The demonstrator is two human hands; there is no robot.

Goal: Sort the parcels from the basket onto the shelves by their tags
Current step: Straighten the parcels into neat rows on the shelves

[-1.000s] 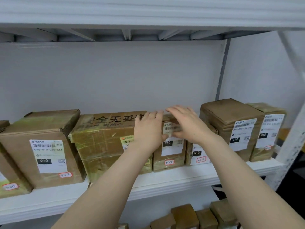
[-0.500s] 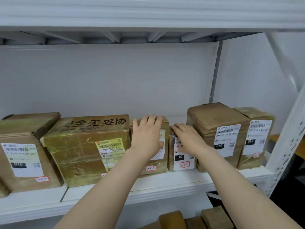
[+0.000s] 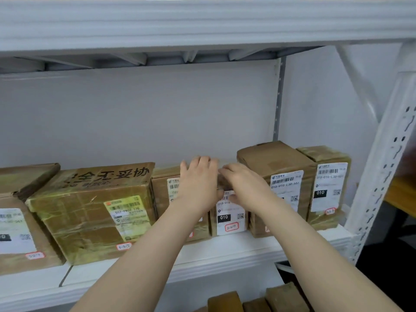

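On the middle shelf (image 3: pixel 236 248), head view, the large printed carton (image 3: pixel 90 212) is taken as landmark. Just right of it, a parcel (image 3: pixel 163 199) is pressed by the left hand (image 3: pixel 198 183), palm flat and fingers straight, nothing gripped. One place further right of the carton, the small parcel (image 3: pixel 229 219), tagged 3-2-7, is touched at its top front by the right hand (image 3: pixel 245 188). That hand is blurred, so whether its fingers curl round the parcel cannot be told. The small parcel is judged as being seated in the row. It should be pushed in square, with the tag kept facing out and the neighbour steadied so nothing is tipped. The basket is not seen.
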